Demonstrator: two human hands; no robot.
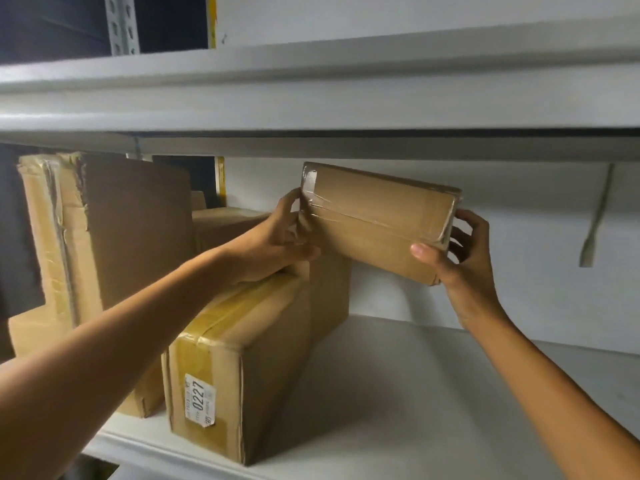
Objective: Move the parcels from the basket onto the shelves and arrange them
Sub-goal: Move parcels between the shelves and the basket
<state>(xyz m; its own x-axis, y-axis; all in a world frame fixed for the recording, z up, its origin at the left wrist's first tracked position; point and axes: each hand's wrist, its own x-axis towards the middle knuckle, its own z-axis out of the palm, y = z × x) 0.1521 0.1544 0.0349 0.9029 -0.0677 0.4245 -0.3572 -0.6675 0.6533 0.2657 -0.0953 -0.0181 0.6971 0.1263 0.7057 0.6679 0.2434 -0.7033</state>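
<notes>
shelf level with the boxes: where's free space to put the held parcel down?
Free: the bare shelf board right of the 0227 box, out to the back wall. Crowded: left side, where the tall box and boxes behind fill it.

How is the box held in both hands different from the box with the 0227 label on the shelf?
The held box is up in the air, tilted, gripped by the left hand and right hand; the labelled box rests on the shelf. The held box has clear tape and looks smaller; the labelled box has yellowish tape and a white sticker. Both are brown cardboard.

Brown parcel (pixel 377 220), white shelf (pixel 398 393) (yellow-taped box (pixel 239 341))
</notes>
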